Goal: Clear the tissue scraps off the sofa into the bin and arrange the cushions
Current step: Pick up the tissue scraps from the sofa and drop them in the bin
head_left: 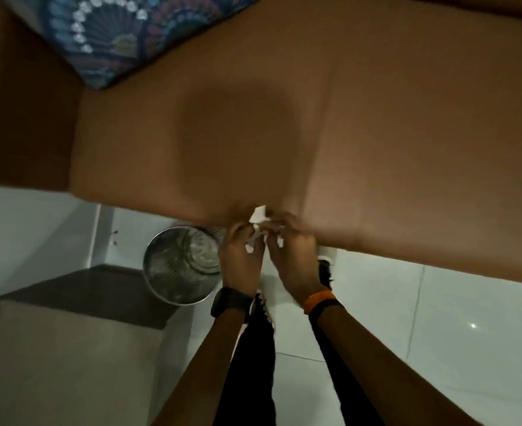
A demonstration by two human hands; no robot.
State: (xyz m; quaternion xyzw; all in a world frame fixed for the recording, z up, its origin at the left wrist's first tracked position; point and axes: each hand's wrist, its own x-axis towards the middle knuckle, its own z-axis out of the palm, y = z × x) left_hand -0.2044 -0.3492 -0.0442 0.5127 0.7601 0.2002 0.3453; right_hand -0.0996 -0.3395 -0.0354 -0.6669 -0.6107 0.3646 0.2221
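Observation:
My left hand and my right hand are side by side at the front edge of the brown sofa seat. White tissue scraps stick out between the fingers of both hands. A round metal bin stands on the floor just left of my left hand, below the sofa edge. A blue patterned cushion lies at the far left corner of the seat, against the armrest.
A low dark-topped stand sits on the floor to the left of the bin. White floor tiles spread to the right. My legs in black trousers are below my forearms.

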